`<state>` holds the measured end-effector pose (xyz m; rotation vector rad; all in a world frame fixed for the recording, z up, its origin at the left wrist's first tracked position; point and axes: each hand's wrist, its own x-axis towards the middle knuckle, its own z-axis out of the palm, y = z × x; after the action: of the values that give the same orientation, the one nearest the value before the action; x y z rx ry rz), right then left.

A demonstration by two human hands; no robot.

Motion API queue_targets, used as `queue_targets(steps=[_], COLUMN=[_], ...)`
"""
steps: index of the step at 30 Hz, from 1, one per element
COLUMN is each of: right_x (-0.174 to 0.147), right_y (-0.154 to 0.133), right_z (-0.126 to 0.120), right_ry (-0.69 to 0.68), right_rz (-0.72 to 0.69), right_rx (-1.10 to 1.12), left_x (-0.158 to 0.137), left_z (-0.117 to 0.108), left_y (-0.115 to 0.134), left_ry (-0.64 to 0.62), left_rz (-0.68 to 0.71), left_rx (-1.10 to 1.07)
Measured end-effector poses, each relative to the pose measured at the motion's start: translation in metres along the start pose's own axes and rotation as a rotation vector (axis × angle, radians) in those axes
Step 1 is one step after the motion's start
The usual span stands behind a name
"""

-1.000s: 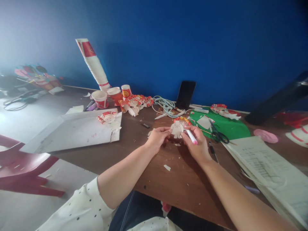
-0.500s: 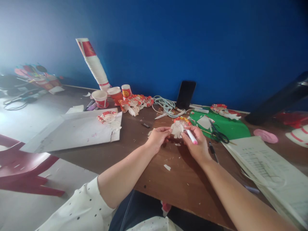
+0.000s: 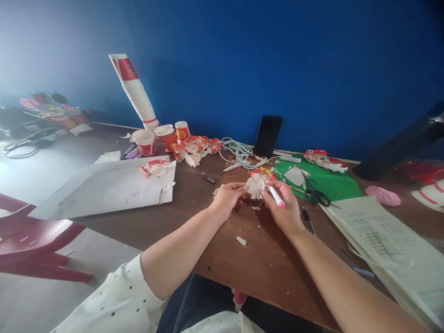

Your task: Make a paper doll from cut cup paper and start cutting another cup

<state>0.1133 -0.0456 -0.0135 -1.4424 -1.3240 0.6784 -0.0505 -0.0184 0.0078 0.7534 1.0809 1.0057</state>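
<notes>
Between my two hands is a small white paper cutout (image 3: 255,186) shaped like a doll's outfit, raised just above the table. My left hand (image 3: 227,199) is closed, pinching its left edge between thumb and finger. My right hand (image 3: 282,208) grips the cutout's right edge and also holds a white marker pen (image 3: 275,195) with a pink end. Behind the cutout lies a ring of red and yellow paper pieces (image 3: 267,174). Small paper scraps (image 3: 241,241) are scattered on the brown table (image 3: 243,273) below my hands.
Scissors (image 3: 317,196) lie partly on a green sheet (image 3: 338,182). A phone (image 3: 268,136) leans on the blue wall beside a coiled cable (image 3: 239,150). Paper cups (image 3: 144,141) and paper figures (image 3: 194,150) stand at the back left. Written sheets (image 3: 388,240) lie right, a white board (image 3: 104,194) left.
</notes>
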Motion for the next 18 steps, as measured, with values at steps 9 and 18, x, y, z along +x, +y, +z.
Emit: queue_targets(steps=[9,18], right_x=[0.0001,0.0002], right_y=[0.0012,0.0007], right_z=[0.0001,0.0006], right_ry=[-0.002,-0.006], right_rz=[-0.004,-0.009], right_rx=[-0.005,0.007], left_x=[0.0006,0.0002], left_z=[-0.0001,0.0], left_y=[-0.0006,-0.0004], left_ry=[-0.006,0.005], left_rz=[0.002,0.002], left_rx=[0.003,0.002])
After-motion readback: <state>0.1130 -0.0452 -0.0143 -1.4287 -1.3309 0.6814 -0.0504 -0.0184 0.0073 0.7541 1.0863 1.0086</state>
